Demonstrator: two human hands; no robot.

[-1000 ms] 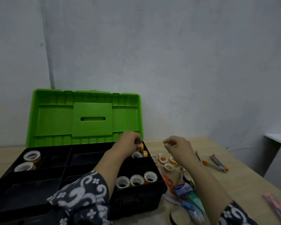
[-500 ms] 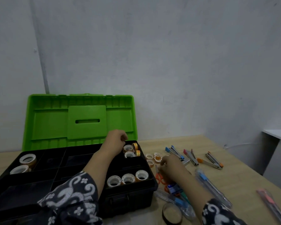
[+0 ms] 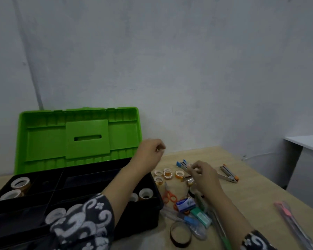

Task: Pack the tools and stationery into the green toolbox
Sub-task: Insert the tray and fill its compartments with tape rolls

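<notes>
The green toolbox point(image 3: 43, 141) stands open at the left, lid upright, with wide tape rolls point(image 3: 20, 183) in its black tray point(image 3: 155, 199). My left hand point(image 3: 150, 150) hovers above the box's right rear corner, fingers loosely curled, with nothing visible in it. My right hand point(image 3: 203, 175) is over the table to the right and pinches a small pale item at its fingertips, seemingly a small tape roll. Several small tape rolls point(image 3: 167, 173) lie between the box and that hand. A blue stapler point(image 3: 181, 164) pokes out just behind my right fingers.
Orange scissors point(image 3: 168, 195), a blue staple box point(image 3: 185, 203), a green box point(image 3: 201, 216), bagged pens point(image 3: 190, 221) and a large tape ring point(image 3: 180, 234) crowd the table by the box. An orange-tipped stapler point(image 3: 228, 175) and a pink packaged cutter point(image 3: 293, 221) lie further right. A white desk point(image 3: 307, 142) stands beyond the table.
My left hand has lifted out of the box's right rear compartment and moved right. My right hand went down to the small rolls, then rose slightly, pinching something pale.
</notes>
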